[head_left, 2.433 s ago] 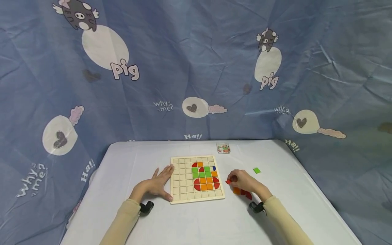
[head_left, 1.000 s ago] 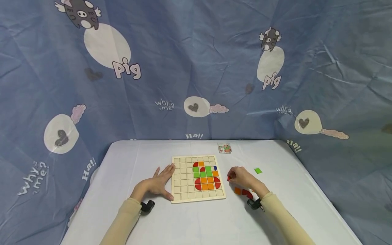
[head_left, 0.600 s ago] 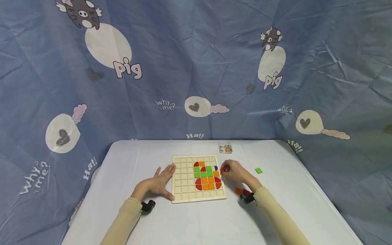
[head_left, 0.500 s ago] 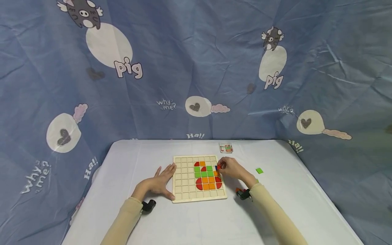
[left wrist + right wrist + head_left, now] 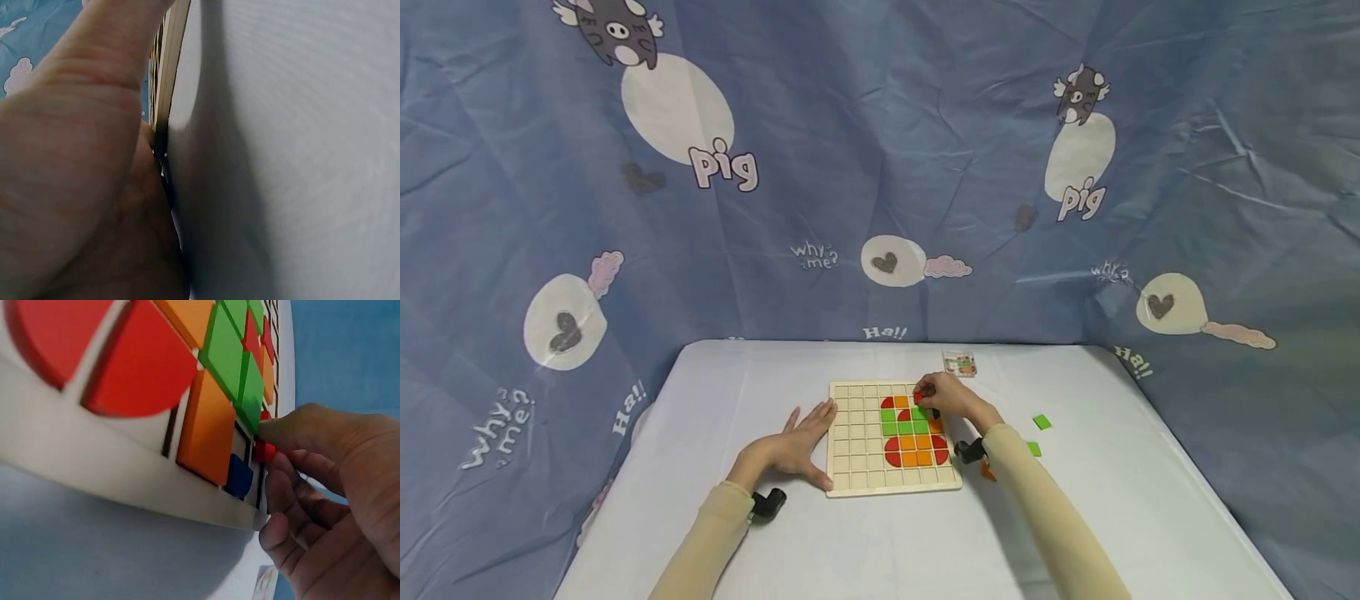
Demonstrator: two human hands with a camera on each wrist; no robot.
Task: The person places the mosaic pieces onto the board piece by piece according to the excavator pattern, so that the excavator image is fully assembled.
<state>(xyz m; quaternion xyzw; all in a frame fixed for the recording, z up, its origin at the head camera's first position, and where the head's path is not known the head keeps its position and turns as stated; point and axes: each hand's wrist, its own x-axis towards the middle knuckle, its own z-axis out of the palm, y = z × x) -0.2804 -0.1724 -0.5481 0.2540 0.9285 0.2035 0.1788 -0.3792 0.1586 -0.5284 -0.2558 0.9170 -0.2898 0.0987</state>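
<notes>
My right hand [image 5: 946, 394] pinches a small red tile [image 5: 265, 451] between thumb and fingers, over the far right part of a wooden grid board [image 5: 855, 454]. Red, orange and green tiles sit in the board's cells. Close to the pinched tile lie a green tile [image 5: 251, 394], a small blue piece [image 5: 239, 477] and an orange tile [image 5: 207, 434] near the edge. My left hand [image 5: 795, 447] rests with spread fingers against the board's left side, fingertips and thumb at the rim. In the left wrist view, the palm covers much of the picture and the board edge [image 5: 170, 75] shows beyond.
A small pattern card [image 5: 959, 364] lies behind the board. Right of the board, two green tiles [image 5: 1042, 422] lie on the white table [image 5: 880, 542], and an orange piece [image 5: 988, 472] is partly hidden by the right forearm. A blue patterned cloth [image 5: 820, 167] hangs behind.
My right hand has carried the red tile from the table right of the board, leftward and away, to the board's far right part. The left hand stays at the board's edge.
</notes>
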